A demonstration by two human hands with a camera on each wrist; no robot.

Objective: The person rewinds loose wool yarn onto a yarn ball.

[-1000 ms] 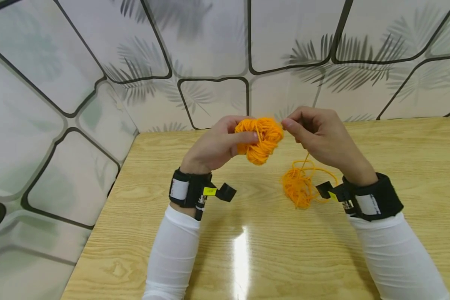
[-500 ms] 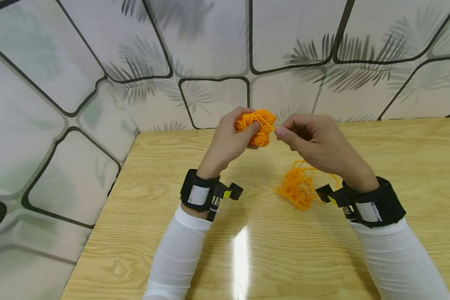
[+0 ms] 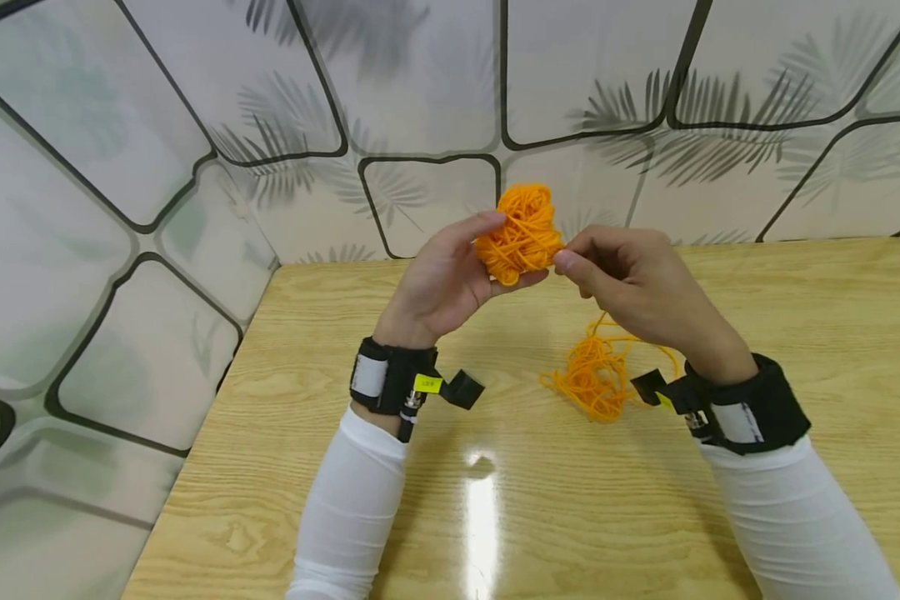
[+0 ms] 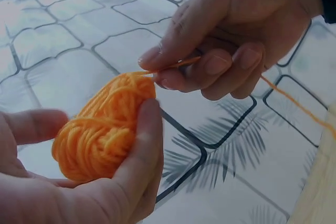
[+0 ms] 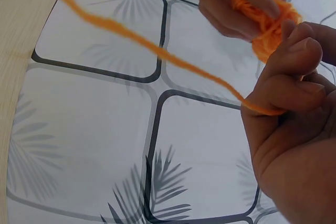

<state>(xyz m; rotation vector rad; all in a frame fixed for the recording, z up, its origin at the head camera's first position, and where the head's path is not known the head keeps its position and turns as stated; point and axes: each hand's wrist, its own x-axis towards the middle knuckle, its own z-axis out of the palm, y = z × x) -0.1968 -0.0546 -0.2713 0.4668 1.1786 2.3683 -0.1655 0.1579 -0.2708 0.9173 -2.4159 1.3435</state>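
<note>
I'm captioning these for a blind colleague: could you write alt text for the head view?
A person's left hand holds an orange yarn ball while the right hand pinches its strand close by. Below, a loose orange tangle lies on a wood-grain table.

Yarn heap (image 3: 595, 379) on the table (image 3: 570, 517)

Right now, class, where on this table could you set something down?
Bare tabletop lies between the left sleeve and right sleeve, this side of the loose yarn; also right of the right wristband, up to the patterned backdrop. Crowded: around the loose yarn, where a strand rises toward the right hand.
</note>
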